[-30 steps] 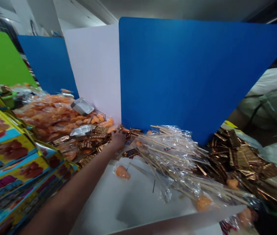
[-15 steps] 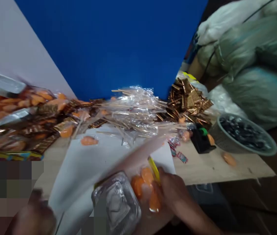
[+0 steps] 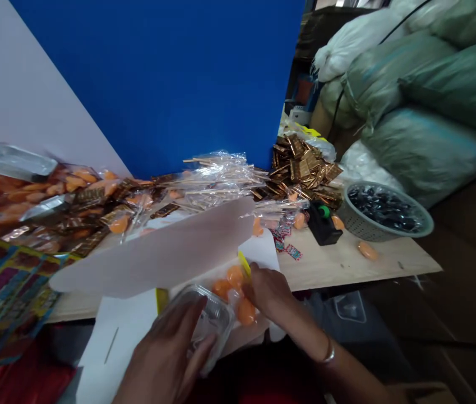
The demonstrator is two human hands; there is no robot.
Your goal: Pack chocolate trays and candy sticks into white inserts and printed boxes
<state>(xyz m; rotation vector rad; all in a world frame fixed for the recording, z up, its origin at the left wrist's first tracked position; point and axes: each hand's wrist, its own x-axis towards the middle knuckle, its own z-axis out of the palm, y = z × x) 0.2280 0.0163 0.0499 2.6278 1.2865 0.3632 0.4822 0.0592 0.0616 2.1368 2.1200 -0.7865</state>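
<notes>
My left hand (image 3: 162,354) grips a clear plastic tub (image 3: 210,317), its fingers wrapped over the tub's side. My right hand (image 3: 267,294) pinches a yellow strip (image 3: 244,264) at the edge of a transparent bag. Several orange sweets (image 3: 234,292) lie in that bag, between my two hands. A thin bangle (image 3: 328,354) circles my right wrist. A large beige card (image 3: 153,255) rises just beyond my hands and hides part of the table.
Behind the card lie bagged sticks (image 3: 216,185) and copper foil packets (image 3: 300,168). A black dispenser (image 3: 322,221) and a grey basket of dark sweets (image 3: 384,212) stand on the wooden table (image 3: 347,269). Stuffed sacks (image 3: 414,95) rise at right; a blue partition (image 3: 145,84) stands behind.
The view has swung right and down since one second ago. Both my hands are now at the front with the tub and bag, and the beige card has risen into view.
</notes>
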